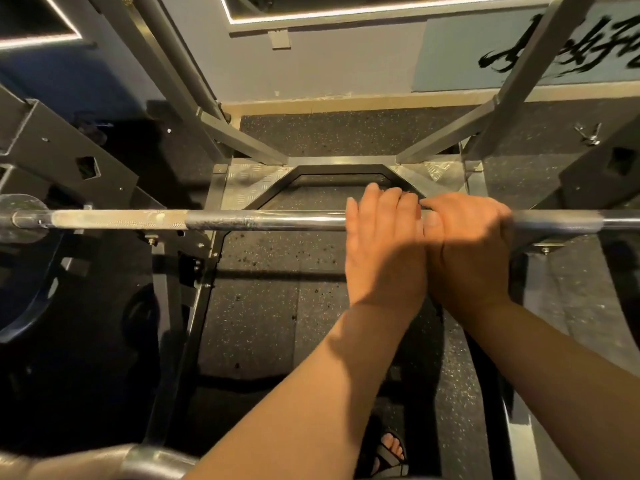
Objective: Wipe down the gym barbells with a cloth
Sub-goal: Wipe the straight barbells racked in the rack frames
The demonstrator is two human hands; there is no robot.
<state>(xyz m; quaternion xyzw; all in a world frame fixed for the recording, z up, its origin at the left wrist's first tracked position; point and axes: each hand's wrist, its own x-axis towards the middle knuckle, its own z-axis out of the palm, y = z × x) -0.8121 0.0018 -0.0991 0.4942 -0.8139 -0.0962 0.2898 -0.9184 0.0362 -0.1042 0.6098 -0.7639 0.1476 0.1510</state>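
A steel barbell [242,220] runs level across the view, resting in a rack. My left hand [384,247] lies over the bar right of centre, its fingers curled over the top and down the far side. My right hand [467,251] sits right beside it, touching it, and grips the bar with the thumb underneath. A pale, worn stretch of knurling shows on the bar's left part. No cloth shows; anything under the palms is hidden.
Grey rack uprights [166,81] rise at the back left and right. A dark weight plate [20,220] sits on the bar's left end. A second chrome bar [149,462] crosses the bottom left. My sandalled foot [388,452] stands on the speckled rubber floor [263,306].
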